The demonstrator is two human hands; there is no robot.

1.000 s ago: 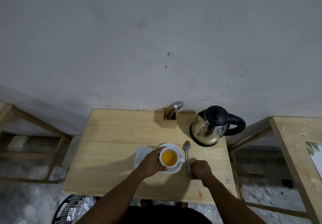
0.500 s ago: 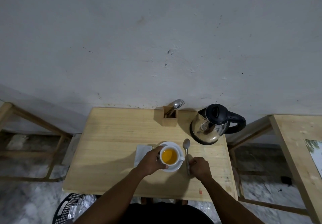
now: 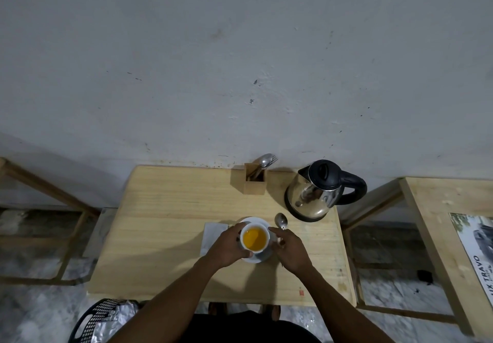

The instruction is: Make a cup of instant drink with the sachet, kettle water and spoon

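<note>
— Two hands at the cup (image 3: 254, 239)?
— Yes: left hand (image 3: 226, 246) fingers wrap it; orange drink inside, saucer (image 3: 260, 257) beneath. Right hand (image 3: 289, 248) fingers spread, empty, over the spoon (image 3: 280, 220).
— Farther back?
— Wooden holder (image 3: 255, 182) with cutlery, and the kettle (image 3: 314, 193), lid closed.

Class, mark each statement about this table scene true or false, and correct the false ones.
1. The cup holds orange liquid. True.
2. The kettle lies on its side. False: it stands upright.
3. The left hand touches the cup. True.
4. The spoon is in the cup. False: it lies on the table, right of the saucer.
5. The right hand grips the kettle. False: it is beside the cup.
</note>
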